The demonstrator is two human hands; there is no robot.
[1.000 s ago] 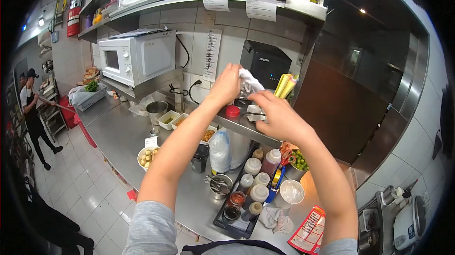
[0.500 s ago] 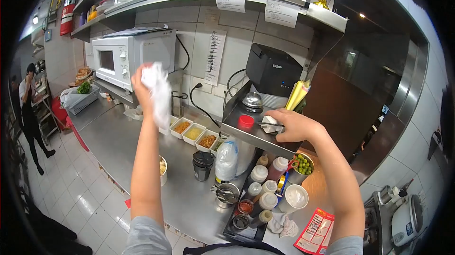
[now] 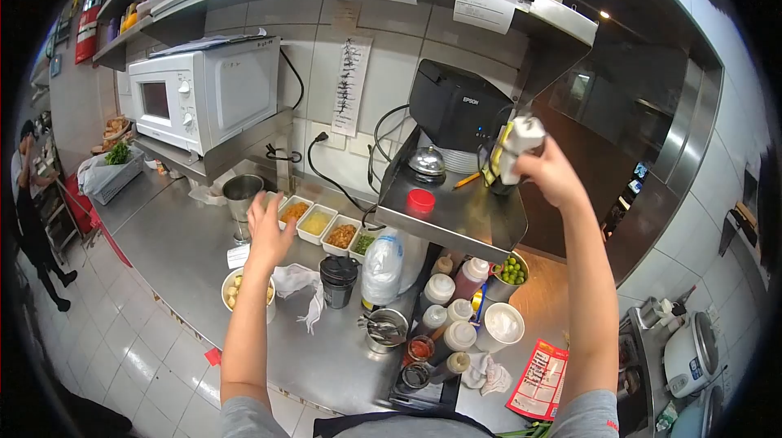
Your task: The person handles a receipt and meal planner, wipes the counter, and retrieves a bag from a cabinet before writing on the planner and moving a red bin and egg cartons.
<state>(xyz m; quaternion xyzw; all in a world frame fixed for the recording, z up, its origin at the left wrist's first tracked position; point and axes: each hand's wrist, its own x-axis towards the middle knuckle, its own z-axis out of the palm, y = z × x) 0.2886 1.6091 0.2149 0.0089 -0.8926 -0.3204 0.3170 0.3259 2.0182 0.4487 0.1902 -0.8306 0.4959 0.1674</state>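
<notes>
My left hand point(image 3: 269, 230) hovers over the counter with its fingers spread and nothing in them. Just below it lies a crumpled white cloth point(image 3: 298, 280), beside a tub of pale chunks point(image 3: 236, 295) and a black lidded cup point(image 3: 336, 279). A metal cup point(image 3: 243, 192) is behind the fingers. My right hand point(image 3: 547, 173) grips a white blocky object point(image 3: 521, 143) with a dark strip, slightly blurred. It is raised at the right end of the small metal shelf point(image 3: 456, 218), in front of yellow paper point(image 3: 498, 153) and beside the black printer point(image 3: 456, 108).
On the small shelf are a call bell point(image 3: 427, 163), a red lid point(image 3: 420, 200) and a pencil point(image 3: 466, 181). Below stand several sauce bottles point(image 3: 440, 288) and a tub of green fruit point(image 3: 511, 269). White food trays point(image 3: 317, 223) line the wall. A microwave point(image 3: 204, 96) sits at left; a person point(image 3: 34, 202) stands beyond.
The white cloth has left my raised left hand and lies on the counter; that hand is lower and open. My right hand has lifted the white object up and right from the shelf.
</notes>
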